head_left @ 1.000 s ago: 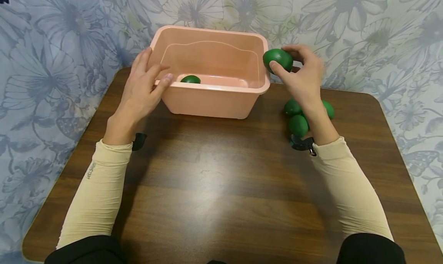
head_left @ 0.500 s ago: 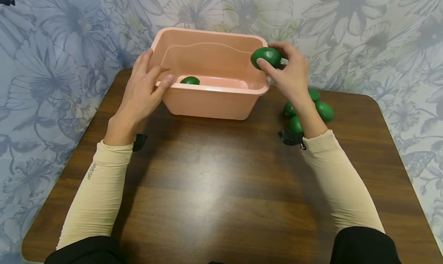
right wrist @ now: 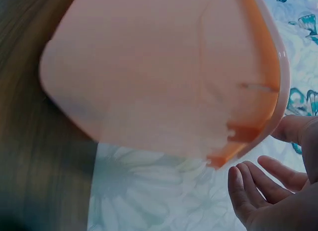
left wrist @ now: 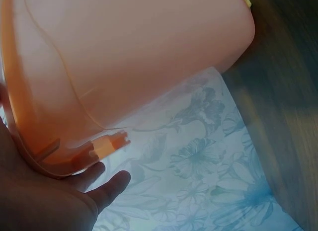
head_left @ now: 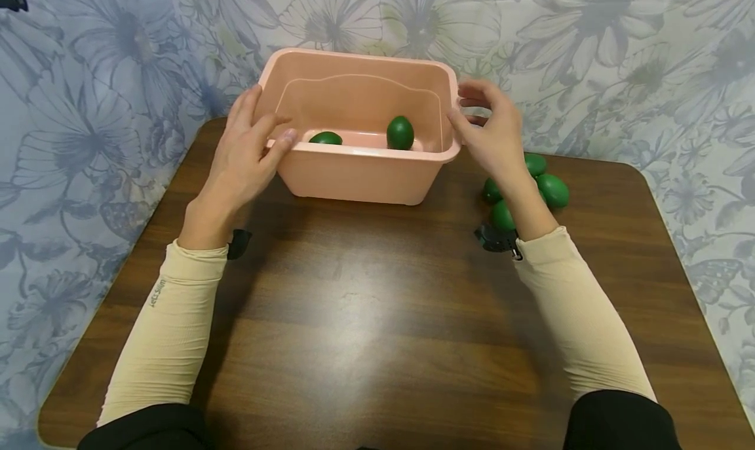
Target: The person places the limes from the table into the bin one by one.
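Observation:
A peach plastic bin (head_left: 360, 177) stands at the back of the brown table. Two dark green, oval, smooth fruits lie inside it: one fruit (head_left: 326, 138) at the left, partly hidden by the front rim, and another fruit (head_left: 400, 133) to the right of centre. My left hand (head_left: 237, 145) rests on the bin's left front corner, fingers spread and thumb over the front rim. At the right rim my right hand (head_left: 492, 126) holds no fruit; its thumb is right at the rim and its fingers are loosely bent outside it, as the right wrist view shows.
More green fruits (head_left: 552, 190) are clustered on the table (head_left: 354, 293) to the right of the bin, partly behind my right forearm. A flower-patterned wall (head_left: 590, 63) rises directly behind the table's back edge.
My right hand moved left to the bin with a green fruit and let it go; the fruit now lies inside the bin. My left hand has stayed on the corner.

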Tool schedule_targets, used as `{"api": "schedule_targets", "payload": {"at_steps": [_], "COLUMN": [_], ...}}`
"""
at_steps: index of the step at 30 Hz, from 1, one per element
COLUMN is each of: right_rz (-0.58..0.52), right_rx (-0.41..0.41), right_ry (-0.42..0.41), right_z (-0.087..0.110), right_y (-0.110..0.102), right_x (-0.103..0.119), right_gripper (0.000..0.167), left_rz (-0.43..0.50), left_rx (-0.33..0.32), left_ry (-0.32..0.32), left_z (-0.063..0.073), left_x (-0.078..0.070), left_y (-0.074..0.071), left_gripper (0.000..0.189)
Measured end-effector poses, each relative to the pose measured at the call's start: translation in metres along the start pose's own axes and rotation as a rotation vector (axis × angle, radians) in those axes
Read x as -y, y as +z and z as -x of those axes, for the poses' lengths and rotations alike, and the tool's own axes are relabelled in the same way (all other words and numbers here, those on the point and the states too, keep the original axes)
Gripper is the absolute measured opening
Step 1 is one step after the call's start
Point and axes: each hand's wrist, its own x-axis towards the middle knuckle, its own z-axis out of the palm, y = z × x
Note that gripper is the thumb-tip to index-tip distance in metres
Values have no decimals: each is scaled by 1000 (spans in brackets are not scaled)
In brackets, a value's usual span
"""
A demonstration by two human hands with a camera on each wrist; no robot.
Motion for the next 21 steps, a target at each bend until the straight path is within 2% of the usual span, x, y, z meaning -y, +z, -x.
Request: {"api": "schedule_targets", "payload": {"at_steps": [6, 13, 21], "right_rz": [39, 89, 176], "right_rx": [11, 11, -33], "right_ry": [46, 107, 142], "right_z": [2, 12, 24], "right_y": [-19, -37, -58], "right_x": [-20, -43, -65], "right_gripper": [40, 40, 40], "left_rz": [-3, -3, -3], "left_rx": [2, 5, 0], "left_ry": [-26, -37, -31], "left_z": [-2, -1, -2], "left_x": [-8, -8, -9], "left_y": [0, 0, 0], "left_gripper": [59, 58, 55]}}
